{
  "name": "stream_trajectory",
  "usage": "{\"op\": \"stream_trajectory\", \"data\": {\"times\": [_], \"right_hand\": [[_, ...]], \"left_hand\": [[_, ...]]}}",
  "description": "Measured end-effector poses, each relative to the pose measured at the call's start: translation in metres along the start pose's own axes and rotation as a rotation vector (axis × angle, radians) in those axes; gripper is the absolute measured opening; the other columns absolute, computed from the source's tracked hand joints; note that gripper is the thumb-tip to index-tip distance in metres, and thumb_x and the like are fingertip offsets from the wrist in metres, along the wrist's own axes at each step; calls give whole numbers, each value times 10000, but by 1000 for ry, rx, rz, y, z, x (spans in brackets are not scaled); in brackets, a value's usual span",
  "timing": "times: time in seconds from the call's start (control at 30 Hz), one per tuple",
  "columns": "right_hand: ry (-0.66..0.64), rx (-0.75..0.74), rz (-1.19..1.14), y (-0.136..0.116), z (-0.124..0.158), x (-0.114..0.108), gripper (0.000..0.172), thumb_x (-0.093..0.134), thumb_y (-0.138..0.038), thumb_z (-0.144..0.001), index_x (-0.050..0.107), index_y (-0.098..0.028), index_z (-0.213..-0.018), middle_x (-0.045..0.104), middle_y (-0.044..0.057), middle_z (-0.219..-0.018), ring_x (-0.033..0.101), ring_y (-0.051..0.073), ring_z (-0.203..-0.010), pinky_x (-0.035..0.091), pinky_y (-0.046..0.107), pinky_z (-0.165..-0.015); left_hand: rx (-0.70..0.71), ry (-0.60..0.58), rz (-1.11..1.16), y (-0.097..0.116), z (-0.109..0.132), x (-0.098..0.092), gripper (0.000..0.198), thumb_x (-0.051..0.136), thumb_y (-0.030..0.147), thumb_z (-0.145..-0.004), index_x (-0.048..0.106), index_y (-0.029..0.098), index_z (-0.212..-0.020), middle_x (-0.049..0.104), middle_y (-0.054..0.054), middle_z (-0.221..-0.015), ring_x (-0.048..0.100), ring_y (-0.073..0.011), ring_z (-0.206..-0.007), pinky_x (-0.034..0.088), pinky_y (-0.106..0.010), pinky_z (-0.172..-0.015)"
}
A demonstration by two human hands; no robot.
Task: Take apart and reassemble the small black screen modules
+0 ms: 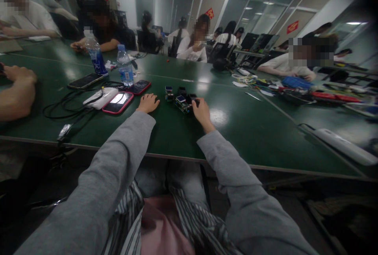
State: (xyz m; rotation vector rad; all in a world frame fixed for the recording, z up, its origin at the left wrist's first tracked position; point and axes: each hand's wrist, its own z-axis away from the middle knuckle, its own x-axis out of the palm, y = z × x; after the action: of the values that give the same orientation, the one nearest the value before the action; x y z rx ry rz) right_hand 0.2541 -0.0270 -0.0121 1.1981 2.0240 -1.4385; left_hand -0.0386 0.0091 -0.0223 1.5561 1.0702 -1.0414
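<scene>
A person in grey sleeves sits at a dark green table point(251, 129), both arms stretched forward.

The right hand point(201, 111) lies knuckles up, with its fingertips against the near right edge of a small cluster of circuit boards point(180, 101). The view does not show whether the fingers pinch the cluster or only touch it. The cluster sits on the table just beyond and to the left of these fingertips. It is a stack of little green and black modules with a tiny lit screen on top. One separate small module point(169, 93) stands just past it, further left.

The left hand point(147, 103) rests on the table with its fingers loosely curled down, and nothing is visible in them. Just left of these fingers lies a phone in a red case point(118, 102), screen up. A water bottle point(125, 66) stands further out beyond it.

The boards look light, stiff and fragile. They probably have exposed pins, solder points and a thin screen that would not take pressure. The modules may be only loosely joined, so lifting one part could pull another off. The safest hold is likely a light pinch on opposite bare edges of the lowest board, with the fingers kept off the screen and components.
</scene>
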Motion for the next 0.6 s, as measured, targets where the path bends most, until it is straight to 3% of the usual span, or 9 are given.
{"op": "stream_trajectory", "data": {"times": [0.6], "right_hand": [[7,-35,7,-1,1,1,358,483,-361,-1007,595,-152,-1274,650,188,-1207,622,321,-1117,503,470,-971]], "left_hand": [[6,15,0,0,0,1,581,337,493,-1047,507,194,-1516,444,-117,-1626,368,-329,-1501,315,-538,-1229]]}}
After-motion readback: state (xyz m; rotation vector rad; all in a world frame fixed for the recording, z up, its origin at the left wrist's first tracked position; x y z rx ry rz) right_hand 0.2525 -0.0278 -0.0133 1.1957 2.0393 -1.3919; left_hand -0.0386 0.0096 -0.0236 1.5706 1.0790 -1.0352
